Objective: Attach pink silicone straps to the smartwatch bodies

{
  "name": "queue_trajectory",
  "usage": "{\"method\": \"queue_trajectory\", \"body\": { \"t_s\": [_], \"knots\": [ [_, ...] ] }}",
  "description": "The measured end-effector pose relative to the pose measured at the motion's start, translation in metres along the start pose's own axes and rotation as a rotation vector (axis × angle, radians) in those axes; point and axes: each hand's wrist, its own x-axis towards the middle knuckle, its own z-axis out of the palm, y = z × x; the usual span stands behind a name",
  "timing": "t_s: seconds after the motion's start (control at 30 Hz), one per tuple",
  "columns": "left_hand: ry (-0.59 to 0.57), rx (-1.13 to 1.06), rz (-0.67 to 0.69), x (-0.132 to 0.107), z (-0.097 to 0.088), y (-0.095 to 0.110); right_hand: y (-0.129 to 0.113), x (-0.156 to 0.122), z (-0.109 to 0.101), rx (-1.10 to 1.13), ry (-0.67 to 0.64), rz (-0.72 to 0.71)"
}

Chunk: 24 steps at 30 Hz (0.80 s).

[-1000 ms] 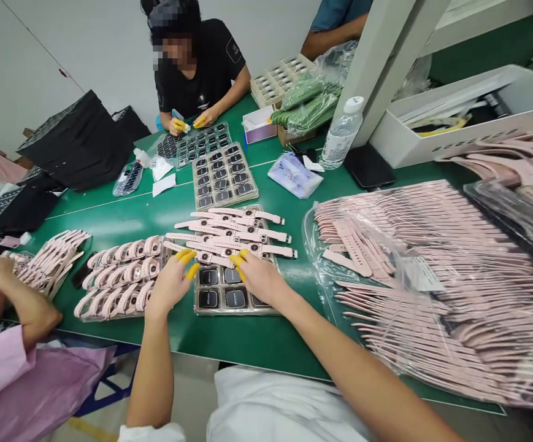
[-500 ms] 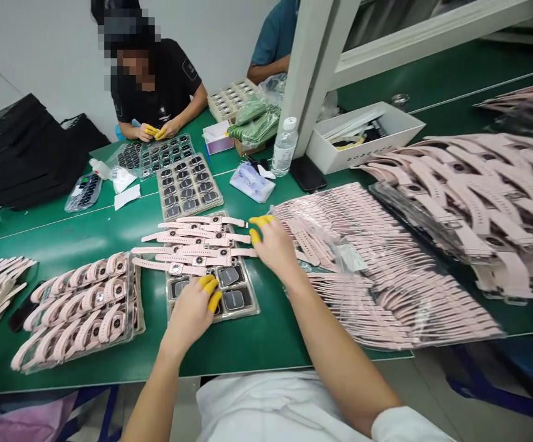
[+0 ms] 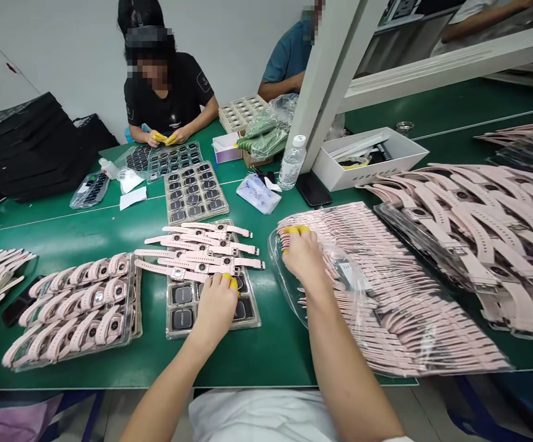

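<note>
My left hand [image 3: 218, 304] lies over the front of a clear tray [image 3: 187, 334] that holds dark square watch faces [image 3: 183, 295]. Its fingers, in yellow finger covers, are bent down and close together; whatever lies under them is hidden. Across the back of that tray rest several pink-strapped watches [image 3: 202, 247], side by side. To the right, my right hand [image 3: 303, 255] reaches onto the left edge of a large bundle of pink watch straps [image 3: 376, 270] in clear plastic. Its yellow-covered fingers curl in at the strap ends, and the fingertips are partly hidden.
Left stands a tray of looped pink watches [image 3: 75, 307]. Behind are more watch-face trays [image 3: 195, 191], a tissue pack [image 3: 257, 193], a water bottle [image 3: 292, 162], a phone [image 3: 313, 189] and a white box [image 3: 371, 158]. A person [image 3: 169, 92] works across the table. More straps [image 3: 487, 227] lie right.
My right hand has moved right, from the ends of the watches to the strap bundle. My left hand has shifted slightly right over the tray, its fingers closer together. The view has shifted a little.
</note>
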Motion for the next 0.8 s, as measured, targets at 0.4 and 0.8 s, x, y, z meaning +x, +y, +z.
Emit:
{"method": "queue_trajectory", "body": {
  "t_s": [0.4,0.8],
  "knots": [
    [-0.036,-0.113,0.152,0.011,-0.007,-0.025,-0.003,0.000,0.007,-0.006,-0.017,-0.011],
    [0.089,-0.297,0.178,0.013,0.014,-0.034,-0.008,-0.003,0.014,-0.041,-0.083,0.012]
  ]
}}
